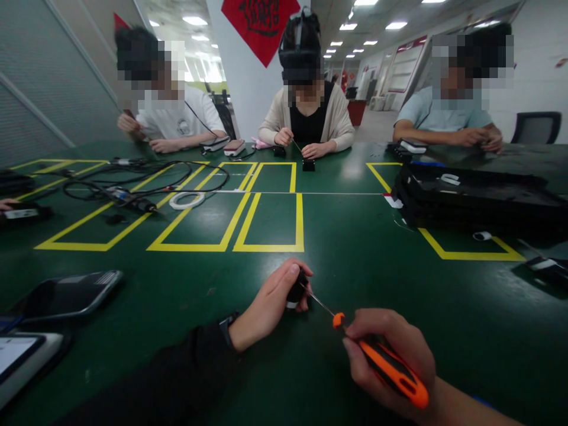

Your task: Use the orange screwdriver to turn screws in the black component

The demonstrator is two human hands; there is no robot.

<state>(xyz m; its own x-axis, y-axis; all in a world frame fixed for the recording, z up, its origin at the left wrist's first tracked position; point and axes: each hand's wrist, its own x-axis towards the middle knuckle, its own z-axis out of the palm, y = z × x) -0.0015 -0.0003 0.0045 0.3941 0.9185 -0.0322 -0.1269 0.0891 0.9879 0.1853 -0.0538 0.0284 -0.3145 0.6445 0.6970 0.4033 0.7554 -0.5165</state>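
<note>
My left hand (pixel 277 290) is closed around a small black block-shaped device (pixel 294 291), which has a white strip on its lower edge. In my right hand (pixel 390 349) is a screwdriver (pixel 394 373) with an orange and black handle and a thin metal shaft. The shaft slants up and left, and its tip meets the black device close to my left thumb. My fingers partly cover the device, so I cannot tell whether the tip sits in a screw. Both hands are over the near part of the green table (pixel 186 296).
At left lie a smartphone (pixel 71 294) and a white-edged device (pixel 26 358). Further back are black cables (pixel 110 189) and a white tape roll (pixel 187 200). A black case (pixel 479 201) occupies the right. Yellow tape outlines mark the table. Three people sit opposite.
</note>
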